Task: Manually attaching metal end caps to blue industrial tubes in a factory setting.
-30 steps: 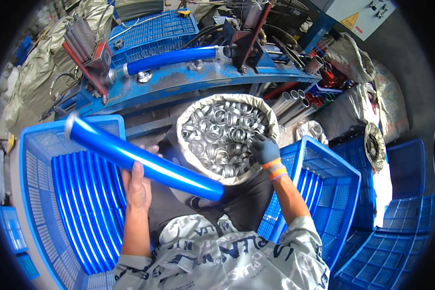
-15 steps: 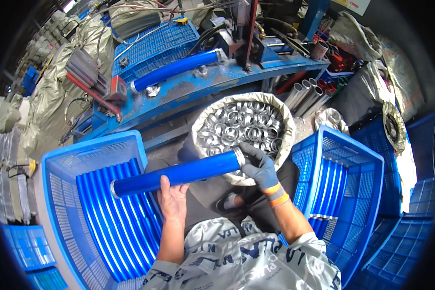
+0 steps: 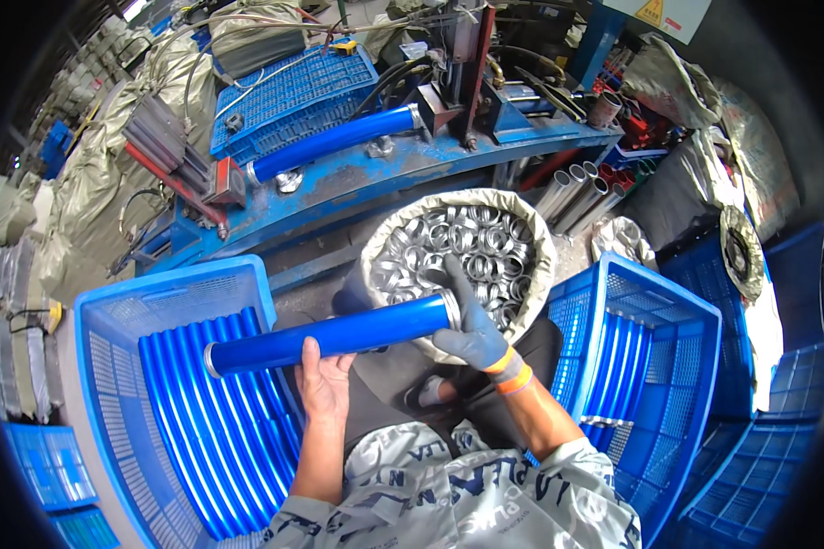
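A shiny blue tube (image 3: 375, 328) lies slantwise across my lap, its right end higher. My bare left hand (image 3: 323, 389) supports it near the middle, thumb on the near side and fingers beneath. At its right end sits a silver metal ring (image 3: 451, 309). My gloved right hand (image 3: 478, 331) rests its palm against that end, thumb and forefinger spread apart. Another silver ring (image 3: 212, 360) caps the left end. Just beyond, many loose metal rings (image 3: 467, 240) fill a pale sack (image 3: 549, 252).
Blue tubes (image 3: 215, 412) lie in a blue crate (image 3: 82, 352) at left. A second crate (image 3: 673, 279) at right holds more tubes (image 3: 621, 366). Ahead, a blue machine bench (image 3: 339, 197) bears another blue tube (image 3: 334, 142). Bare metal pipes (image 3: 572, 188) stand beyond the right crate.
My right hand has turned from fingers curled on the ring to spread fingers with the palm against the tube's end. The left hand keeps its hold; the view has shifted slightly.
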Motion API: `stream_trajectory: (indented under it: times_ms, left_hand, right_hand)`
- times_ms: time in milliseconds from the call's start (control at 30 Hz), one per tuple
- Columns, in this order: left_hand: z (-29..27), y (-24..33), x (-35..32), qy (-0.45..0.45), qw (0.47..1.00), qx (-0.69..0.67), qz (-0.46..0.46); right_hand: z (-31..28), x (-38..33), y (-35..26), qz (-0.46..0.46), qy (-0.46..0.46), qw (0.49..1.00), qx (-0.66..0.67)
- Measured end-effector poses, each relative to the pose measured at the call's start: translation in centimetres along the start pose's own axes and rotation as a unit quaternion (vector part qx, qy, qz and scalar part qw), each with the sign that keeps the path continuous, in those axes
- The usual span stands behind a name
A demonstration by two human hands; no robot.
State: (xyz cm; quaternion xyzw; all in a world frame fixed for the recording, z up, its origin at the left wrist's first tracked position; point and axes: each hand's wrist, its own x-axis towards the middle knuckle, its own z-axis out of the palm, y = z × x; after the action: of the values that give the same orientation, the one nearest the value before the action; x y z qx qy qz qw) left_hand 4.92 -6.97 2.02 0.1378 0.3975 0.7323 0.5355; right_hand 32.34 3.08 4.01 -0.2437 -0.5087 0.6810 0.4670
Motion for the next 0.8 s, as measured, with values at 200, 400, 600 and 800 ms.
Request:
stream_trajectory:
  times_ms: [200, 400, 600, 800]
  left_hand:
    - [-0.4, -0.2, 1.7, 0.033, 0.999, 0.002, 0.008]
    - [-3.9, 3.3, 3.9, 0.063, 0.997, -0.049, 0.014]
    - [-4.9, 8.2, 6.2, 0.071, 0.987, -0.141, 0.027]
    - [-6.1, 10.1, 7.5, 0.05, 0.991, -0.12, 0.025]
  right_hand:
    - [0.5, 2.0, 2.5, -0.021, 0.032, 0.984, -0.172]
    - [2.7, 10.3, 0.0, -0.015, -0.093, 0.971, -0.218]
    - [0.7, 30.1, 2.2, -0.113, -0.009, 0.883, -0.456]
    - [-0.9, 44.9, 7.6, -0.169, 0.125, 0.548, -0.809]
